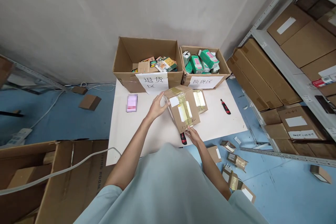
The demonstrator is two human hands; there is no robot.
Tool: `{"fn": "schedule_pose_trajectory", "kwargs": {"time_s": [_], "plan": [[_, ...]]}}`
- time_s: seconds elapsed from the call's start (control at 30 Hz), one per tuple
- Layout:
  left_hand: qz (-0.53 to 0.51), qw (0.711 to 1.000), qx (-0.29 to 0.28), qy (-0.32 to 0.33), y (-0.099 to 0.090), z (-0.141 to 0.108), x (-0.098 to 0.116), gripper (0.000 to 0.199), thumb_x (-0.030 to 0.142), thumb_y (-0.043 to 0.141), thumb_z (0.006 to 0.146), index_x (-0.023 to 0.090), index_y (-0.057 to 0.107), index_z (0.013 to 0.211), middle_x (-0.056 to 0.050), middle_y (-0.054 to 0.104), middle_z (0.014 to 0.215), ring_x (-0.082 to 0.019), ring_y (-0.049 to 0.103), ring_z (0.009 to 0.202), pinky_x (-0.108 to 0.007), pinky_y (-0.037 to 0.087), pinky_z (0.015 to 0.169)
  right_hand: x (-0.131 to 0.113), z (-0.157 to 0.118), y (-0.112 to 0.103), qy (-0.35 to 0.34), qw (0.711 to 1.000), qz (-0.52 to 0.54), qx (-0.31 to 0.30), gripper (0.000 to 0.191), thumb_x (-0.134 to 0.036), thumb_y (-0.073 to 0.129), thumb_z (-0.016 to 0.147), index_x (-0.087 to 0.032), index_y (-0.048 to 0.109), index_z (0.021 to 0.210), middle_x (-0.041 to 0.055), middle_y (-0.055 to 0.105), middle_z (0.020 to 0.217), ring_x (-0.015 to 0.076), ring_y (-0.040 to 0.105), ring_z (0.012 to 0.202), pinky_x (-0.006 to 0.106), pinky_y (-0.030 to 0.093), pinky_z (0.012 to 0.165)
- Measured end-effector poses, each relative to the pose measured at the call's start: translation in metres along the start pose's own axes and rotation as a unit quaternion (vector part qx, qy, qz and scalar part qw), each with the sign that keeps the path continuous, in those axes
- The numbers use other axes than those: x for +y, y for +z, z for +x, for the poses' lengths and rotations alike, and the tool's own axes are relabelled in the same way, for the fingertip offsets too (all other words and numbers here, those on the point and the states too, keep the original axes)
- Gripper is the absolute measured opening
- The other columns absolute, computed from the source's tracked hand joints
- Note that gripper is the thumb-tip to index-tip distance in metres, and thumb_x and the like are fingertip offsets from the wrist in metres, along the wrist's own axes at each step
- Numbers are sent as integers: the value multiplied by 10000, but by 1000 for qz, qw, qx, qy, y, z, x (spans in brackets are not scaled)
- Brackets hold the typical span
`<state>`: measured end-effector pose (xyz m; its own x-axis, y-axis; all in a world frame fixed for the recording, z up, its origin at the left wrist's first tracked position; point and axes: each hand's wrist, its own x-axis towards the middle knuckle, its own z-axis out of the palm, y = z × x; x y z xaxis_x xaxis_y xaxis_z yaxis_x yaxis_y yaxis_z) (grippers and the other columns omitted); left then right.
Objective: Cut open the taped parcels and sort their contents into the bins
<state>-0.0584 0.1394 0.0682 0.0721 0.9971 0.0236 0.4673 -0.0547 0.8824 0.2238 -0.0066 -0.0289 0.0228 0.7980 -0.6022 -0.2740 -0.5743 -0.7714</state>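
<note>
A taped cardboard box (191, 112) with white labels and some handwriting is tilted above the table, between my two hands. My left hand (158, 106) grips its upper left edge, while the fingers of my right hand (193, 135) hold its lower edge. Behind it, partly covered, a smaller taped box (200, 100) lies on the white tabletop (147, 126). Just below the held box is a red and black utility knife (183, 139), its upper part hidden. Another such knife (225, 106) rests farther right.
Along the wall stand a large open carton (126, 77) with small packages and a smaller carton (222, 64) with green boxes, both with paper signs. A phone (131, 103) lies on the left. Small boxes (237, 161) litter the floor at right, beside shelving (294, 66). A cable (78, 163) crosses lower left.
</note>
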Motion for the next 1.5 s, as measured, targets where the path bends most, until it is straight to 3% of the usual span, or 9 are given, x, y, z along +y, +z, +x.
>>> {"fn": "schedule_pose_trajectory", "kwargs": {"time_s": [0.13, 0.33, 0.47, 0.6, 0.8, 1.03, 1.17, 1.3, 1.5], "plan": [[84, 996, -5, 11, 5, 0, 8, 878, 554, 788, 899, 138, 584, 1645, -220, 627, 1567, -433, 513, 1546, -577, 332, 1363, -23, 14, -22, -11, 1000, -16, -12, 479, -614, 923, 776, -212, 833, 1021, 126, 848, 1237, 293, 747, 1247, 471, 567, 1140], [94, 986, 109, -82, -17, -50, -9, 868, 635, 801, 870, 209, 649, 1611, -132, 627, 1218, -353, 653, 1226, -493, 527, 1192, -65, 39, -21, -117, 985, -117, -46, 567, -724, 800, 832, -198, 855, 1037, 121, 832, 1317, 316, 696, 1310, 460, 544, 1152], [85, 973, 158, -148, -34, -104, -26, 906, 692, 743, 873, 179, 644, 1613, -162, 700, 1227, -364, 648, 1237, -497, 557, 1136, -89, 49, -1, -193, 947, -244, -86, 582, -769, 627, 920, -221, 806, 836, 100, 843, 1089, 326, 718, 1172, 414, 545, 1073], [56, 958, 188, -210, -39, -161, -30, 918, 751, 716, 884, 177, 647, 1596, -180, 746, 1406, -371, 650, 1372, -510, 520, 1213, -93, 46, 20, -210, 893, -378, -122, 602, -744, 502, 995, -259, 683, 686, 78, 797, 890, 313, 720, 1002, 375, 526, 914], [-26, 945, 157, -287, -12, -210, -33, 916, 800, 749, 855, 175, 687, 1522, -168, 746, 1489, -364, 700, 1366, -453, 591, 1150, -78, 32, 10, -181, 844, -486, -137, 615, -667, 439, 1048, -266, 641, 628, 116, 806, 840, 315, 716, 876, 382, 500, 820], [-22, 951, 93, -293, 44, -191, -48, 921, 782, 766, 860, 241, 655, 1597, -142, 707, 1389, -331, 701, 1288, -440, 645, 1053, -89, 35, -61, -164, 872, -457, -59, 609, -708, 485, 1004, -233, 802, 793, 142, 876, 1052, 348, 774, 1019, 385, 562, 879], [-25, 965, 75, -249, 56, -161, -45, 887, 740, 800, 863, 239, 679, 1585, -144, 675, 1289, -333, 653, 1340, -425, 663, 1020, -95, 33, -82, -150, 882, -446, -16, 619, -736, 507, 973, -223, 803, 796, 140, 873, 1044, 350, 775, 1051, 396, 572, 937], [-27, 973, 94, -210, 41, -146, -41, 822, 722, 809, 859, 247, 723, 1524, -172, 635, 1542, -365, 553, 1520, -437, 640, 1084, -90, 24, -72, -164, 891, -423, 1, 617, -757, 513, 960, -230, 794, 804, 145, 867, 1050, 351, 773, 1056, 407, 578, 941], [-86, 967, 134, -201, -11, -161, -43, 826, 658, 797, 908, 208, 659, 1586, -125, 658, 1637, -346, 600, 1542, -488, 448, 1340, -67, 15, -20, -198, 886, -417, -51, 641, -788, 494, 978, -248, 683, 688, 109, 826, 909, 318, 741, 945, 385, 568, 868]]}}
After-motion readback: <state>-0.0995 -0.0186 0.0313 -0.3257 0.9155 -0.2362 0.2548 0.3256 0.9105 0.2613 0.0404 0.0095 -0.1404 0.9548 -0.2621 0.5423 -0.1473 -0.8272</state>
